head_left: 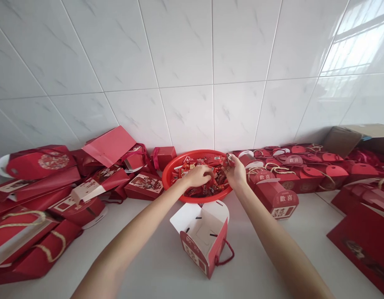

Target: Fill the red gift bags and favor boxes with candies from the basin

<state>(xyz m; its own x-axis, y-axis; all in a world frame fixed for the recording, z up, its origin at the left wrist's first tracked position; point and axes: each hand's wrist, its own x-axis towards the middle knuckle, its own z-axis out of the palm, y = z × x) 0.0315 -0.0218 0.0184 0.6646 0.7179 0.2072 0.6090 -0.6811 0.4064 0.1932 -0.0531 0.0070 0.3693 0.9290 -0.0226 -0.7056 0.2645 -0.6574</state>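
Note:
A red plastic basket (183, 156) by the tiled wall holds many small wrapped sweets (207, 189). Over its middle is my left hand (200, 176), fingers curled down among the sweets; what they grip, if anything, is hidden. At the basket's right edge, my right hand (235, 171) is closed on a shiny red wrapped sweet (230, 159). Between my forearms, in front of the basket, stands an open red gift box (204, 236) with a white inside, its flaps spread and a dark red cord handle hanging at its right. No sweets show inside it.
Red gift boxes (145, 185) and bags lie piled on the left. Rows of closed red boxes (281, 197) with cord handles stand on the right, beside a large red bag (363, 245). A brown carton (341, 139) is at the back right.

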